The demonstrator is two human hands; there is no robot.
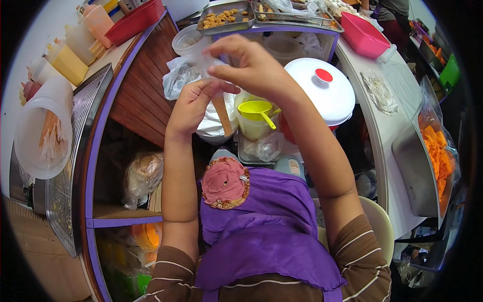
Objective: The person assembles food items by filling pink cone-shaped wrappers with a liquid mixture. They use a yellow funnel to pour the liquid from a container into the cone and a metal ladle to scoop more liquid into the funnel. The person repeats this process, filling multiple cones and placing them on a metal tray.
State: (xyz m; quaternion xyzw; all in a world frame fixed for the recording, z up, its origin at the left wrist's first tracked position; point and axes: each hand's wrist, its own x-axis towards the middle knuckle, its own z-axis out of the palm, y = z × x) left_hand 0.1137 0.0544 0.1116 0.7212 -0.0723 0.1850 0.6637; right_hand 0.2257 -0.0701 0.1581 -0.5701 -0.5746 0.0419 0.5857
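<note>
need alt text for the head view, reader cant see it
A person's left hand holds a flat brown strip, the right hand curled close by. Beyond the purple apron are a yellow scoop and a white-lidded container; orange food sits in a metal pan at right.

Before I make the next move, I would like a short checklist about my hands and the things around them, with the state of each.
1. Left hand has a grip on the brown strip: ok, it hangs below the fingers.
2. Right hand has a firm grip: cannot tell, the fingertips are blurred.
3. White lid is on its pot: ok.
4. Yellow scoop is out of the way: not ok, it sits at the tub just beyond the hands.
5. Brown pieces are covered: not ok, they lie open on the metal tray.
</note>
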